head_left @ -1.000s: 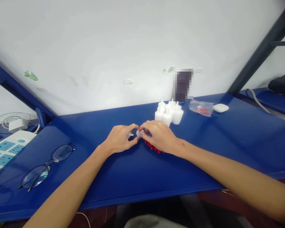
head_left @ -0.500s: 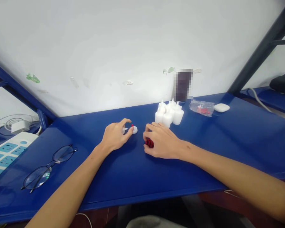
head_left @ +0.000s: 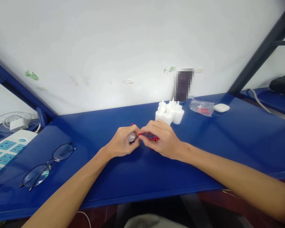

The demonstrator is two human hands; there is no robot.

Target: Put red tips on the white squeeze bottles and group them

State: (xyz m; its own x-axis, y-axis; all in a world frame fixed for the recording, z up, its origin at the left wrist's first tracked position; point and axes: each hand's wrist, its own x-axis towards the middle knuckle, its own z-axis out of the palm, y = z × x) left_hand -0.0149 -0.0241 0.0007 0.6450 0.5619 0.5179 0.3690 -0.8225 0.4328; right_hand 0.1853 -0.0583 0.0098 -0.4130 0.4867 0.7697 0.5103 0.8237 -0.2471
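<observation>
My left hand (head_left: 122, 143) is curled around a small white plastic bottle (head_left: 131, 137) at the middle of the blue table (head_left: 109, 177). My right hand (head_left: 160, 138) pinches a tiny red cap (head_left: 140, 134) right against the bottle, fingertips of both hands touching. More small red caps (head_left: 154, 138) show between and under the right hand's fingers. A cluster of several white dropper bottles (head_left: 169, 113) stands just behind my right hand.
A clear bag with red pieces (head_left: 201, 108) and a white earbud case (head_left: 221, 107) lie at the back right. Eyeglasses (head_left: 46, 165) rest at the left, with a power strip (head_left: 4, 150) and a white charger (head_left: 17, 124) beyond. A white wall backs the table.
Half a second ago my hands were apart, the left setting a capped bottle down further back and the right over the red caps. Now they have come together again around another bottle.
</observation>
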